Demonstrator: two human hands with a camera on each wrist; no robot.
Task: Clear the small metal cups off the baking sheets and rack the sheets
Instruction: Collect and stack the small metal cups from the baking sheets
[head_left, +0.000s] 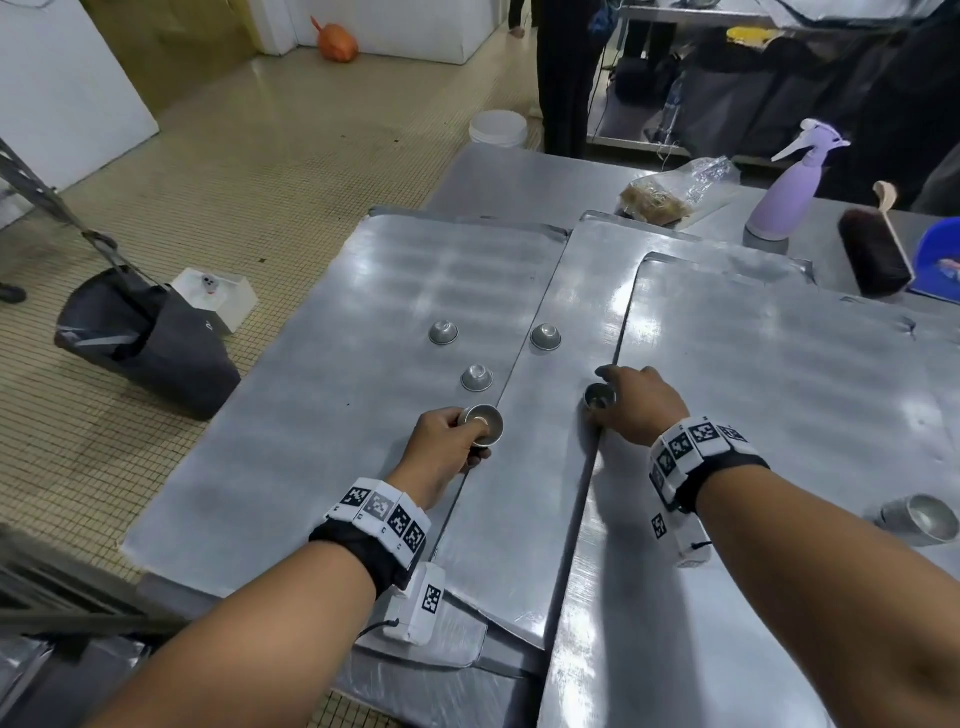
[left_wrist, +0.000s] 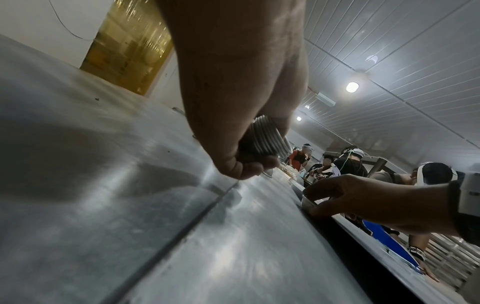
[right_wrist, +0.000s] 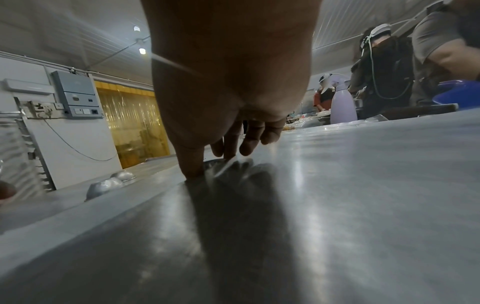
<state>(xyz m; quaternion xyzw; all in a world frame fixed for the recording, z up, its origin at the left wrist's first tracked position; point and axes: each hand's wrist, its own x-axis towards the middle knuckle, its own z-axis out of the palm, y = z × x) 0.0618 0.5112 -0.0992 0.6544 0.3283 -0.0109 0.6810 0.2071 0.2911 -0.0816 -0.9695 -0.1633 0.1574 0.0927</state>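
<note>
Left hand (head_left: 441, 441) grips a nested stack of metal cups (head_left: 483, 425); right hand (head_left: 636, 402) pinches a single cup (head_left: 600, 397) on the middle baking sheet (head_left: 545, 493). Three inverted cups (head_left: 477, 377) remain. Risk: the tall stack tipping and spilling if gripped loosely.

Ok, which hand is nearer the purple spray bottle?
Right. The right hand is on the middle sheet, below-left of the spray bottle. The left hand holds stacked cups farther left, on the left sheet.

Counter (head_left: 498, 176), far end: lilac spray bottle (head_left: 784, 195), clear bag of brown contents (head_left: 670, 192), dark brush (head_left: 872, 260), blue dustpan (head_left: 940, 260). Floor: white bucket (head_left: 497, 129), orange bag (head_left: 336, 40), dark bag (head_left: 150, 343).
</note>
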